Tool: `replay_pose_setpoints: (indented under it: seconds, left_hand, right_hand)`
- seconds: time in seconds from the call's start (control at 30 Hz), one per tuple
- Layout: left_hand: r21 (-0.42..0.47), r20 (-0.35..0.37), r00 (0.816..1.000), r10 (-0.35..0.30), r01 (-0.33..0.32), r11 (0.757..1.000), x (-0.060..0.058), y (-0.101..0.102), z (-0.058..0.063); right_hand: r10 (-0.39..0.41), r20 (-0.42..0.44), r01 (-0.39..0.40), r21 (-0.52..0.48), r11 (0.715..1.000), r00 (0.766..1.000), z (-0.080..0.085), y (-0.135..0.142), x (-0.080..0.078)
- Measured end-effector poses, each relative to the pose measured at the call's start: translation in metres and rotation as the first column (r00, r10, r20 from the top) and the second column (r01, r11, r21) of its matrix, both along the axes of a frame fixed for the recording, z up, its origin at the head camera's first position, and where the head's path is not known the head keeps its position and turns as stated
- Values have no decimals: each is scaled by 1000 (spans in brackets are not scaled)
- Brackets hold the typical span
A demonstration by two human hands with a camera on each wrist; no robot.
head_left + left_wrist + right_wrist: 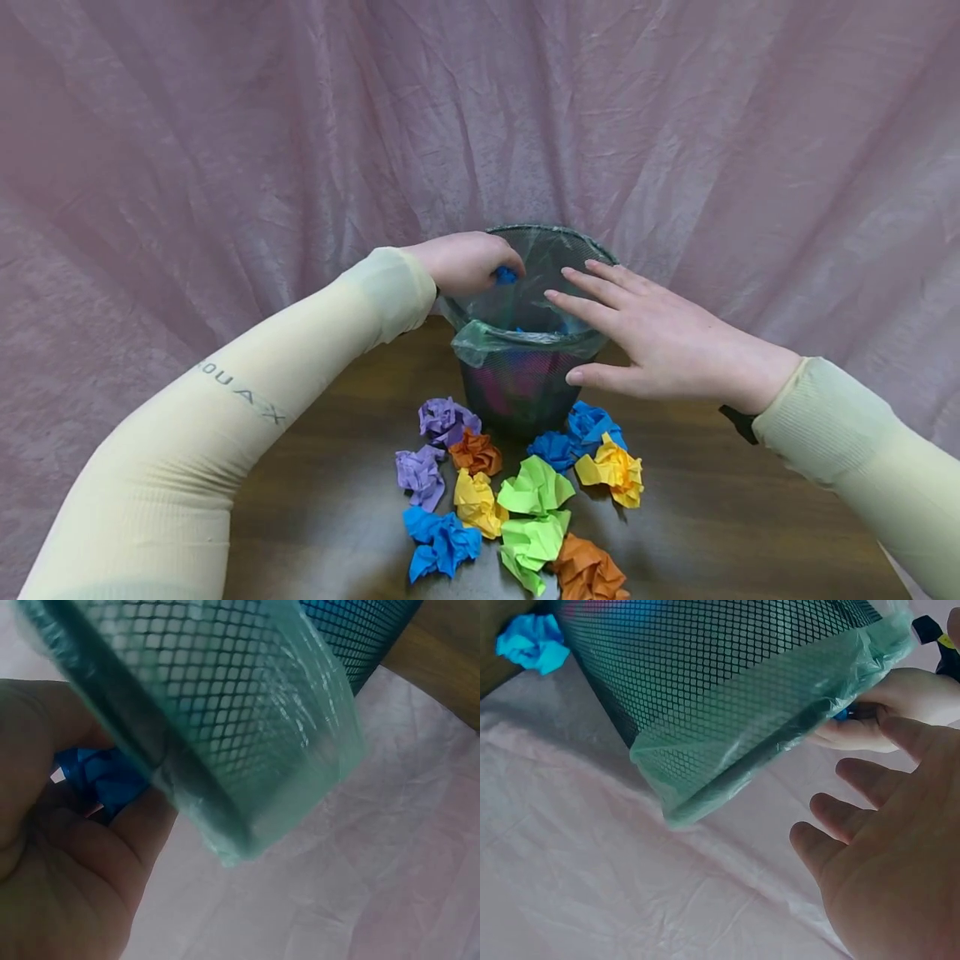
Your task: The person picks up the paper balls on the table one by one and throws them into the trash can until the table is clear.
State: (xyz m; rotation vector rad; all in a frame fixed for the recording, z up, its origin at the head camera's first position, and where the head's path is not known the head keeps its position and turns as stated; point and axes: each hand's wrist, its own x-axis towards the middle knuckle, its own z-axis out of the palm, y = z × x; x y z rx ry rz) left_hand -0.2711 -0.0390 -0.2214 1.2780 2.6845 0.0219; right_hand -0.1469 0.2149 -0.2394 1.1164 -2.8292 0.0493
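Observation:
A dark mesh wastebasket (pixel 517 383) lined with a thin green plastic bag (pixel 480 342) stands on the table, with pink and blue paper showing through its side. Over the left part of its mouth, my left hand (pixel 471 260) grips a blue crumpled paper ball (pixel 506 275), which also shows between the fingers in the left wrist view (pixel 105 778). My right hand (pixel 660 337) is spread at the basket's right rim, fingers straight, holding nothing. In the right wrist view the right palm (pixel 900 855) faces the bag-covered rim, apart from it.
Several crumpled paper balls lie on the brown table (pixel 330 508) before the basket: purple (pixel 420 477), orange (pixel 476 452), yellow (pixel 478 504), blue (pixel 442 543), green (pixel 536 486). Another blue ball (pixel 595 427) sits near its base. A pink cloth (pixel 300 150) hangs behind.

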Motion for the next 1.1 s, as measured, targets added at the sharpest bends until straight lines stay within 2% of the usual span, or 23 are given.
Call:
replay_pose_setpoints:
  seconds: [0.17, 0.33, 0.53, 0.7, 1.1]
  left_hand:
    - [-11, -17, 1000, -11, 11, 1000, 0, 1, -3]
    - [-35, -51, 999, 19, -21, 999, 1, 1, -3]
    - [-45, -144, 989, 43, -50, 998, 2, -1, -1]
    - [-4, -177, 982, 63, -65, 998, 4, -8, 3]
    - [126, -154, 982, 108, -89, 988, 9, -45, 5]
  right_hand:
    - [4, 5, -4, -5, 1000, 1000, -3, -1, 0]
    - [6, 3, -6, -8, 1000, 1000, -5, -3, 2]
    - [4, 9, -4, -2, 1000, 1000, -7, -4, 4]
    - [8, 1, -8, -11, 1000, 1000, -9, -4, 7]
    - [101, -68, -103, -26, 994, 993, -16, -8, 24]
